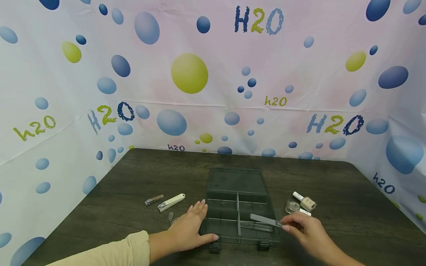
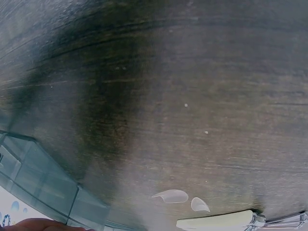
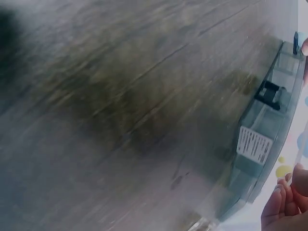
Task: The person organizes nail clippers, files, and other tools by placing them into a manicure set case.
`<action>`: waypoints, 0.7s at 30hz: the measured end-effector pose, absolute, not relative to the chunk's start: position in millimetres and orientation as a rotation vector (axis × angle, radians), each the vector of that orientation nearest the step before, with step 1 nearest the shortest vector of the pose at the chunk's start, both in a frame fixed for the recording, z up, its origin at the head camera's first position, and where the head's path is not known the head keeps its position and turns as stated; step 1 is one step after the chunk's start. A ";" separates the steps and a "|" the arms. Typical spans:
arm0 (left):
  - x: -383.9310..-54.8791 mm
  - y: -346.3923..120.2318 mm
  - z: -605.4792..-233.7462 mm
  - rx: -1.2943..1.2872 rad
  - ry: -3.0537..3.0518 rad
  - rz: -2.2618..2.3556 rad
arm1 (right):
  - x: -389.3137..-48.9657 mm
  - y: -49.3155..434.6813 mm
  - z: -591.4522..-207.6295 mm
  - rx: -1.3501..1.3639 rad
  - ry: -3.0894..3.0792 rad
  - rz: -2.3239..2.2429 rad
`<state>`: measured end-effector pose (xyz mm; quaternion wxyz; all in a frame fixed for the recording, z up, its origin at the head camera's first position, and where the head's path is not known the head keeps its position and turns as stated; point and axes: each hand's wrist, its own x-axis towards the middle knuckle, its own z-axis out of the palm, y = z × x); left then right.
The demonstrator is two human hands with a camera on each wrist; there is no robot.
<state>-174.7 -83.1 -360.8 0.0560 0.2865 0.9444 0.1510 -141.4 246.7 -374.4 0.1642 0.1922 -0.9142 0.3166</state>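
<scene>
A dark translucent divided box (image 1: 221, 229) lies with its lid folded back. My left hand (image 1: 186, 229) rests against its left side, fingers straight, thumb on the front rim beside a latch (image 1: 215, 245). My right hand (image 1: 307, 232) pinches one end of a frosted nail file (image 1: 266, 220) between thumb and fingers, above the front right compartment. Inside that compartment lies a clear flat strip (image 1: 256, 226). In the right wrist view, curled fingers (image 3: 284, 202) hold the file's narrow pale edge. Only a bit of a finger (image 2: 43, 225) shows in the left wrist view.
Left of the box lie a small nail clipper (image 1: 154, 200), a larger cream-handled nail clipper (image 1: 171, 202) and small clear curved pieces (image 2: 173, 196). Right of it are a beige nail polish bottle (image 1: 307, 203) and a clear one (image 1: 292, 207). A printed curtain (image 1: 219, 92) stands behind the table.
</scene>
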 end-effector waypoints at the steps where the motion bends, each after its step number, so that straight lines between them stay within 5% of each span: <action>1: -174.7 -83.1 -360.9 0.872 2.868 0.458 | -141.7 245.3 -374.0 0.575 -2.616 0.911; 21: -174.2 -83.5 -362.7 0.881 2.877 0.452 | -155.5 224.2 -366.4 0.955 -2.762 0.737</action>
